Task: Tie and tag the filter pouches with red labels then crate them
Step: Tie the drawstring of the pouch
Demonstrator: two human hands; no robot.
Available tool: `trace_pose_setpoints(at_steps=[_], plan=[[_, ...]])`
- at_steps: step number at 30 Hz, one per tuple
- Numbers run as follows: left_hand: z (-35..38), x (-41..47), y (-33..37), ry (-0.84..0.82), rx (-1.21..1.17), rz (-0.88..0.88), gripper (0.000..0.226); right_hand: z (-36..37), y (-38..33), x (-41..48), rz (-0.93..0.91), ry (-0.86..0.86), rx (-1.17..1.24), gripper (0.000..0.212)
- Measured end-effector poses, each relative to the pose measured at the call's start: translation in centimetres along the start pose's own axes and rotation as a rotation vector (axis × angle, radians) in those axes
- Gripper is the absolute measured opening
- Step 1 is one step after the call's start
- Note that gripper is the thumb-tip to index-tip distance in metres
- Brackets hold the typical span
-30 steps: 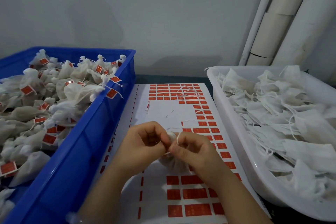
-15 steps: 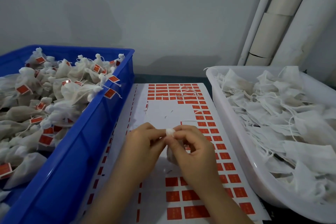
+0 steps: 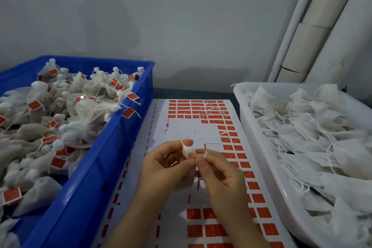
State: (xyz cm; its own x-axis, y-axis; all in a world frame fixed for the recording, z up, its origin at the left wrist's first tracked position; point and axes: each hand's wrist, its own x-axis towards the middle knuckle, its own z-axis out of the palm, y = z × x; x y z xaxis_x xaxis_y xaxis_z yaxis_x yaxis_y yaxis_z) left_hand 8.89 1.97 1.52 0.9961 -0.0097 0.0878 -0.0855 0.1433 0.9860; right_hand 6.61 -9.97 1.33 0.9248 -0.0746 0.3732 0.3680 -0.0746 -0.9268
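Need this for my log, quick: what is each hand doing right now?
Left hand: pinches the gathered top of a filter pouch.
Right hand: pinches the pouch's white string.

Centre lane: your one open strip is the label sheet (image 3: 193, 131), running from the bottom edge up to mid-frame between the blue crate (image 3: 100, 177) and the white tray (image 3: 261, 157).
Left side: the crate's wall stands just beside the sheet; tagged pouches (image 3: 90, 106) heap above its rim, a few tags hanging over.
Right side: the tray's wall rises just beside the sheet, with untied pouches (image 3: 312, 137) piled inside.
Lower centre: your left hand (image 3: 161, 167) and right hand (image 3: 221, 179), both pinching one pouch (image 3: 188, 150), span most of the lane.
Above the hands: bare sheet is free; loose strings (image 3: 211, 109) lie on the top label rows.
Top: the wall (image 3: 181, 26) closes the far end; pipes (image 3: 314, 26) stand at upper right.
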Motion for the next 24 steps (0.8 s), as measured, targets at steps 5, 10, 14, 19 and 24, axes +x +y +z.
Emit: trace_pose_setpoints(at_steps=[5, 10, 14, 19, 24], plan=[[0.0, 0.2, 0.3, -0.025, 0.091, 0.087, 0.020, -0.1, 0.7, 0.3, 0.054, 0.082, -0.002, 0.010], [0.1, 0.1, -0.2, -0.063, 0.249, 0.082, 0.033, -0.3, 0.9, 0.1, 0.039, 0.075, -0.080, 0.012], [-0.4, 0.3, -0.4, -0.084, 0.230, 0.055, 0.031, -0.2, 0.7, 0.1, 0.050, 0.056, -0.008, 0.013], [-0.3, 0.3, 0.0, -0.163, 0.076, 0.040, 0.011, -0.6, 0.4, 0.3, 0.007, 0.072, -0.059, 0.014], [-0.2, -0.1, 0.8, -0.008, -0.007, 0.118, 0.023, -0.5, 0.6, -0.1, -0.108, 0.082, -0.291, 0.011]])
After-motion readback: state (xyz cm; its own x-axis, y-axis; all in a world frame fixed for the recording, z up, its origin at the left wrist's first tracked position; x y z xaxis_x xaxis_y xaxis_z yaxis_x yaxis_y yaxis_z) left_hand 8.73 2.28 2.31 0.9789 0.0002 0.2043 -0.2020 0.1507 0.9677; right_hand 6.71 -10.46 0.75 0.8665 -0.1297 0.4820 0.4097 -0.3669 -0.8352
